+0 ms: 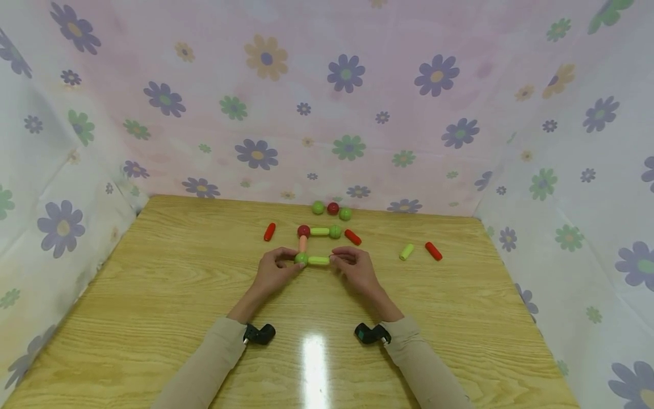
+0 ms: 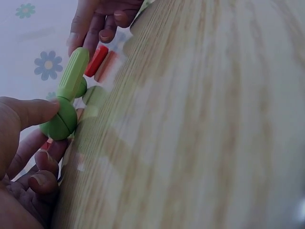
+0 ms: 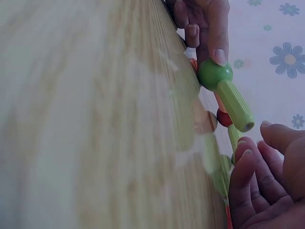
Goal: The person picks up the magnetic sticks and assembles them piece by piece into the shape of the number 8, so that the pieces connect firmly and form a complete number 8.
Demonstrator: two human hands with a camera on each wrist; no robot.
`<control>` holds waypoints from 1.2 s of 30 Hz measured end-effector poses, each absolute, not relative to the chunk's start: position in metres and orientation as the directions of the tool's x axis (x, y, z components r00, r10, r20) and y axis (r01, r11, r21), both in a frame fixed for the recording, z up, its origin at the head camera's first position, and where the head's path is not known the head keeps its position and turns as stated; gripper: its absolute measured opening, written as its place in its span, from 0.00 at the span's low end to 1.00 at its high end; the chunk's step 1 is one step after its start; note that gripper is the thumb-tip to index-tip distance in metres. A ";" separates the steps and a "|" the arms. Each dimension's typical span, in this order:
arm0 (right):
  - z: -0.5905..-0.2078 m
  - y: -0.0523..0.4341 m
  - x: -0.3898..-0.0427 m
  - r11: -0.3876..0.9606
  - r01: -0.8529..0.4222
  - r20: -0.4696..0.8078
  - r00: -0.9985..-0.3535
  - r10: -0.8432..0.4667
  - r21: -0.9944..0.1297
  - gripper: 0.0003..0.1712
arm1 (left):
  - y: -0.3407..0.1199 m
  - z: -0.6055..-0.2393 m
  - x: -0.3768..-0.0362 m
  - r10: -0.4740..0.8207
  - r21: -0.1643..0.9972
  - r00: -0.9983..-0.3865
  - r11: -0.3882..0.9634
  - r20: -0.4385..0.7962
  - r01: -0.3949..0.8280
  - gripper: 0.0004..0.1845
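Observation:
A frame of balls and sticks lies on the wooden table [image 1: 168,295]. It runs from a green ball [image 1: 334,231] along a yellow-green stick [image 1: 319,231] to a red ball [image 1: 304,230], then down an orange stick [image 1: 303,244] to a near green ball [image 1: 301,258] [image 2: 59,125] [image 3: 214,74]. From that ball a second yellow-green stick [image 1: 319,260] [image 2: 72,74] [image 3: 234,105] points right. My left hand [image 1: 276,270] [image 2: 21,148] pinches the near green ball. My right hand [image 1: 353,266] [image 3: 267,176] hovers with curled fingers at the stick's free end and grips nothing.
Loose pieces lie around: a red stick [image 1: 269,231] to the left, another red stick [image 1: 352,237], a yellow-green stick [image 1: 406,251] and a third red stick [image 1: 433,250] to the right. Three balls [image 1: 332,209] sit at the back. Floral cloth walls enclose the table.

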State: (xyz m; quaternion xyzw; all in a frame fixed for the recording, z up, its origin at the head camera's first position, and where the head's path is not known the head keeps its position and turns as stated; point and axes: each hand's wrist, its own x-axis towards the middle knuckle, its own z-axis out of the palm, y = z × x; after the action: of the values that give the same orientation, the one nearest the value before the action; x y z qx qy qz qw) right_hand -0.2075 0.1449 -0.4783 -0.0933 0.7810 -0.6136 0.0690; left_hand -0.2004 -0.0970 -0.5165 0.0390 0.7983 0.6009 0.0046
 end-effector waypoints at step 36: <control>-0.497 0.172 -0.327 0.408 -0.303 0.264 -0.953 -0.150 -0.861 0.24 | -0.096 -0.519 -0.202 0.058 0.954 -0.998 0.295 0.034 0.050 0.16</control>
State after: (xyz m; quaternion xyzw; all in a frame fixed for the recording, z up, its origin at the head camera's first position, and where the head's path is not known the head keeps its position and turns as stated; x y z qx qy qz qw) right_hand -0.3274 0.1724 -0.4973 -0.1356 0.8360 -0.5268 -0.0725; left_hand -0.2020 -0.0962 -0.5193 0.0337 0.8046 0.5929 0.0036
